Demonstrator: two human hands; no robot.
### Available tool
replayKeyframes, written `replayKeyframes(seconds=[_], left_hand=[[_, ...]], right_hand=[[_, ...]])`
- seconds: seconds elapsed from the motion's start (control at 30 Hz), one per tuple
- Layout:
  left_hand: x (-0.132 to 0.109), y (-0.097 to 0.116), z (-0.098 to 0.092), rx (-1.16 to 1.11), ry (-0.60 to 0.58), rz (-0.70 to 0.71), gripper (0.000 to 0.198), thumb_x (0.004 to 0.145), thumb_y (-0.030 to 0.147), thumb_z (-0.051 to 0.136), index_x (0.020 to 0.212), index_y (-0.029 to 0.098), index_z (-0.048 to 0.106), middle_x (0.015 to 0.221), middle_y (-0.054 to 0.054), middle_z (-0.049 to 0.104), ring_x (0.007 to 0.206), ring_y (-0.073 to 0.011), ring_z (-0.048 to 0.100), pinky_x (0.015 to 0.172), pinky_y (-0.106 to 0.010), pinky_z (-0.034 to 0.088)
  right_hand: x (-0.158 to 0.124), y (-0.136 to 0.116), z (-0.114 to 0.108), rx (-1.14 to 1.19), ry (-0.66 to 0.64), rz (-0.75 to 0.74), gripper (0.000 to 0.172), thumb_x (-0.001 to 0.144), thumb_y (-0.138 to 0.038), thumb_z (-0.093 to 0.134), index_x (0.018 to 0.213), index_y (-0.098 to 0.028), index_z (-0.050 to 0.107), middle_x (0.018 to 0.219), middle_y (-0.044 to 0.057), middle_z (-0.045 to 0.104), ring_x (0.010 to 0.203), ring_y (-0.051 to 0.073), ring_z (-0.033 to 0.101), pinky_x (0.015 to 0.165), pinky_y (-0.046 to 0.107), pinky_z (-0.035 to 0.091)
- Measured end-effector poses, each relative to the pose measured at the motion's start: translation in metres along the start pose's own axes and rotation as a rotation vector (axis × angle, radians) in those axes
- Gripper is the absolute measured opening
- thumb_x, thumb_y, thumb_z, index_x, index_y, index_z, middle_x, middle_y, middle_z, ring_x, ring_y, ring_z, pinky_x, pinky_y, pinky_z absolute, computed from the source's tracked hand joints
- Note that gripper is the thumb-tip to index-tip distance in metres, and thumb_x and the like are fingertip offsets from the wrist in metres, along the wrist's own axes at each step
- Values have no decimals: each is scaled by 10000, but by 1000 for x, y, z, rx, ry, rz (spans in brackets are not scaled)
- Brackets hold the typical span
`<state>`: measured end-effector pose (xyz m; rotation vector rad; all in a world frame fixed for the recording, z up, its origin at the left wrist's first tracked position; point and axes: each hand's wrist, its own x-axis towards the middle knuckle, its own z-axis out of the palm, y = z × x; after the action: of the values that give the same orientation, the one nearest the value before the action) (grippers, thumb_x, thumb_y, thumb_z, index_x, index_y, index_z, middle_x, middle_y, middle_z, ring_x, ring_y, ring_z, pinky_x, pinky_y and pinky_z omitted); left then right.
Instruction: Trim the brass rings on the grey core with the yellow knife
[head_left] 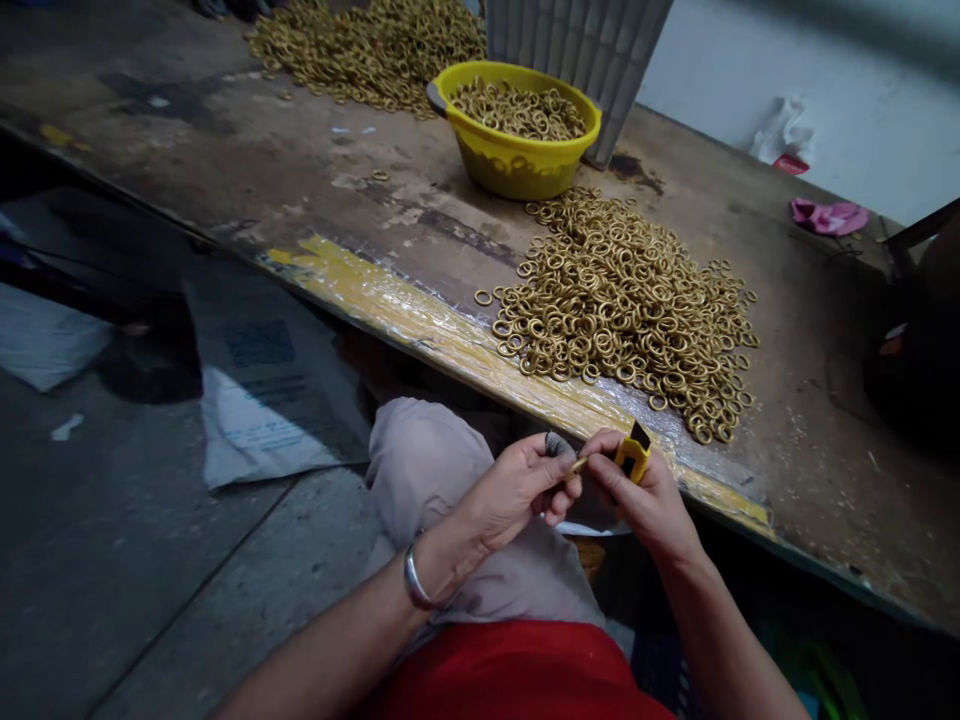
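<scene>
My left hand (529, 480) pinches a small brass-coloured ring (576, 467) between thumb and fingers, above my lap. A dark wrap covers one of its fingertips. Close against the ring is my right hand (645, 495), its fingers closed around a yellow utility knife (634, 455) with a dark blade pointing up. The right thumb and fingertip also meet at the ring's edge. On the table just beyond the hands lies a heap of brass-coloured rings (630, 300).
A yellow basin (525, 160) full of rings stands behind the heap, against a grey ribbed crate (577, 50). Another ring pile (375, 50) lies farther left. A pink cloth (829, 216) is at the back right. White sacks (255, 430) sit on the floor below the table edge.
</scene>
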<state>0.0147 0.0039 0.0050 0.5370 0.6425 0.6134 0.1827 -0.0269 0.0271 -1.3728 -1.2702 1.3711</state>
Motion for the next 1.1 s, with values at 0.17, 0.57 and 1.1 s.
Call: replayKeyframes(seconds=[0.17, 0.57, 1.1], left_hand=[[-4, -1, -5, 47, -98, -6, 388, 702, 451, 808, 797, 108, 653, 705, -27, 634, 527, -72, 520, 494, -204, 418], [-4, -2, -3, 354, 63, 180, 201, 743, 313, 726, 789, 134, 646, 661, 25, 561, 579, -88, 481, 567, -215, 418], [-7, 27, -13, 797, 155, 573, 132, 849, 178, 600, 719, 161, 613, 732, -1, 538, 718, -136, 504, 684, -240, 421]], right_hand=[[-1, -7, -3, -194, -30, -130, 243, 950, -371, 535, 803, -194, 612, 749, 9, 579, 674, 130, 532, 631, 250, 409], [-21, 3, -1, -1207, 94, -250, 189, 859, -86, 462, 902, -187, 616, 823, 45, 634, 680, 157, 582, 615, 250, 380], [25, -12, 14, -1480, 98, -93, 131, 921, -152, 493, 905, -189, 617, 845, 64, 670, 657, 175, 598, 543, 295, 263]])
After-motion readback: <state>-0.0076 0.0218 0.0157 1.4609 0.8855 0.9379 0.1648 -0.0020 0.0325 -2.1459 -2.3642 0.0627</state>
